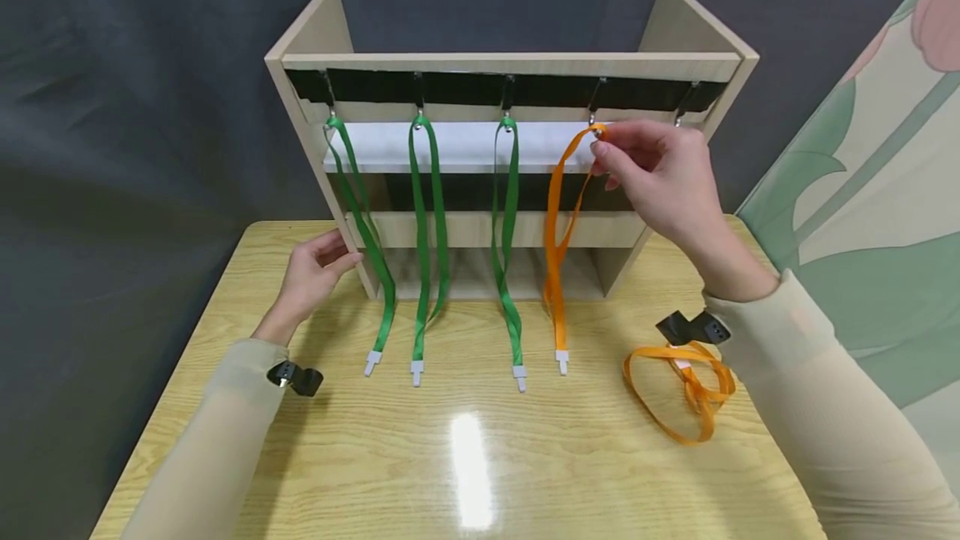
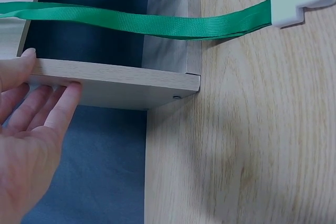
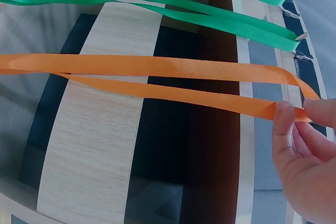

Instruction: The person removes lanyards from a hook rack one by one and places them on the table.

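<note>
My right hand (image 1: 663, 177) pinches the top loop of an orange lanyard (image 1: 553, 257) at the fourth hook of a wooden shelf unit (image 1: 480, 63). In the right wrist view, thumb and fingers hold the orange strap (image 3: 173, 69) near its bend; whether the loop sits on the hook is hidden. Green lanyards (image 1: 422, 232) hang from the three hooks to the left, white clips downward. My left hand (image 1: 311, 273) grips the unit's left side panel (image 2: 115, 75), thumb on the front edge and fingers on the outer face.
A second orange lanyard (image 1: 701, 390) lies loosely coiled on the wooden table (image 1: 360, 457), beneath the right forearm. The fifth hook (image 1: 686, 102) at the right holds no lanyard. A dark curtain (image 1: 150, 107) stands behind, and a floral cloth (image 1: 862, 173) hangs at right.
</note>
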The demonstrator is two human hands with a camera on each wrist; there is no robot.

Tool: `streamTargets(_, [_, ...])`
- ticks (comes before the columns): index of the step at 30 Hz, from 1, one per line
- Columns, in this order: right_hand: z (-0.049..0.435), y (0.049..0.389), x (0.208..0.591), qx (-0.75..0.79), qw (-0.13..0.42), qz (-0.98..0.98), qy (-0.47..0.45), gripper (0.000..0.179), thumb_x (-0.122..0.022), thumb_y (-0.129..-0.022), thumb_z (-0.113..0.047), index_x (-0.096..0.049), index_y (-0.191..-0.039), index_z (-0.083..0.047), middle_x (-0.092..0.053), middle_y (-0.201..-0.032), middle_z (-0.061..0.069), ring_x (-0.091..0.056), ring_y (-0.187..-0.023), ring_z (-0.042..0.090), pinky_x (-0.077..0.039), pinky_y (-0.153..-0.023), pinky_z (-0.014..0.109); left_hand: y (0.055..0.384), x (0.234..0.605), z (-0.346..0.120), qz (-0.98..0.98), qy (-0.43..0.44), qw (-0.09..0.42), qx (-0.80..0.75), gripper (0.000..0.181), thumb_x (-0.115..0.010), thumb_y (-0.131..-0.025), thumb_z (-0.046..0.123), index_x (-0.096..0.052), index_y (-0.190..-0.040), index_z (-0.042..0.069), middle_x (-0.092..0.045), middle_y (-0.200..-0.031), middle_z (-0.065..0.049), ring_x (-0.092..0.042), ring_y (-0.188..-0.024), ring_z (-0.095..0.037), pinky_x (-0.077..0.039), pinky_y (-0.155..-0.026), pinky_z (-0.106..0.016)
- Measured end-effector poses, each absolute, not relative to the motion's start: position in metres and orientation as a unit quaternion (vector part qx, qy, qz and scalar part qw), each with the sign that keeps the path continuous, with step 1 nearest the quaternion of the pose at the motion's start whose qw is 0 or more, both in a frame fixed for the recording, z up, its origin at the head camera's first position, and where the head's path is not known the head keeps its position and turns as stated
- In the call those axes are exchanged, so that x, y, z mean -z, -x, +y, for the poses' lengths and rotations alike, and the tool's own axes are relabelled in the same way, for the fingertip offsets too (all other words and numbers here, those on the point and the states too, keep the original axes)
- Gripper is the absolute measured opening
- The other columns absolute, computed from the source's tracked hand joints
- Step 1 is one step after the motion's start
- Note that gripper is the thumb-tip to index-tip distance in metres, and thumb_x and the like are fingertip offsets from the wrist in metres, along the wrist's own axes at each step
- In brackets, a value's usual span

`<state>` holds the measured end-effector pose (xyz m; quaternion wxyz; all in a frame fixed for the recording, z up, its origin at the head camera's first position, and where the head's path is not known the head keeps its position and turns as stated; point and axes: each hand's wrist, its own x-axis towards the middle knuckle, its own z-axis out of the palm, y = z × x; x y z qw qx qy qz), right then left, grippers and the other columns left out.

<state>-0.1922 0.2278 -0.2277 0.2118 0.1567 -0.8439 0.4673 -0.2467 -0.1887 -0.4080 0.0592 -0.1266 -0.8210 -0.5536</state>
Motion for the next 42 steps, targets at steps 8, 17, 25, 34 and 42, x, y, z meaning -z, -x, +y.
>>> streamTargets(8, [0.226,0.19,0.227,-0.475,0.235,-0.833,-0.159,0.023,-0.068,-0.089,-0.008,-0.069,-0.107,0.005,-0.067,-0.087,0.014,-0.062,-0.067,0.024,-0.052,-0.059,0.021,0.246,0.406,-0.188,-0.823,0.127,0.056,0.551,0.044,-0.065,-0.092,0.01,-0.054,-0.135,0.003,-0.058,-0.125,-0.017,-0.054,-0.115,-0.028,-0.049,-0.087,-0.024])
streamTargets(17, [0.226,0.179,0.22,-0.472,0.25,-0.826,-0.179,0.018,-0.068,-0.088,-0.006,-0.07,-0.102,0.005,-0.067,-0.08,0.011,-0.061,-0.061,0.019,-0.051,-0.057,0.02,0.243,0.403,-0.188,-0.823,0.129,0.059,0.551,0.044,-0.064,-0.092,0.009,-0.054,-0.134,0.001,-0.059,-0.124,-0.018,-0.055,-0.114,-0.03,-0.049,-0.086,-0.024])
streamTargets(25, [0.233,0.166,0.205,-0.475,0.245,-0.826,-0.179,0.017,-0.068,-0.088,-0.004,-0.07,-0.102,0.005,-0.068,-0.085,0.014,-0.062,-0.066,0.021,-0.052,-0.058,0.023,0.247,0.408,-0.19,-0.827,0.129,0.065,0.544,0.044,-0.065,-0.092,0.01,-0.055,-0.134,0.002,-0.06,-0.123,-0.017,-0.056,-0.112,-0.029,-0.049,-0.085,-0.024])
streamTargets(34, [0.243,0.158,0.186,-0.48,0.261,-0.82,-0.168,0.015,-0.066,-0.089,-0.003,-0.07,-0.1,0.006,-0.068,-0.083,0.011,-0.06,-0.066,0.024,-0.051,-0.06,0.024,0.247,0.408,-0.189,-0.827,0.134,0.07,0.542,0.043,-0.065,-0.092,0.009,-0.055,-0.133,0.002,-0.06,-0.122,-0.017,-0.056,-0.112,-0.029,-0.049,-0.085,-0.023])
streamTargets(42, [0.251,0.154,0.172,-0.523,0.265,-0.79,-0.181,0.018,-0.067,-0.087,0.0,-0.069,-0.101,0.01,-0.068,-0.088,0.015,-0.061,-0.068,0.021,-0.052,-0.063,0.019,0.246,0.406,-0.188,-0.829,0.129,0.066,0.541,0.044,-0.065,-0.092,0.01,-0.055,-0.134,0.002,-0.06,-0.122,-0.017,-0.056,-0.112,-0.029,-0.049,-0.084,-0.022])
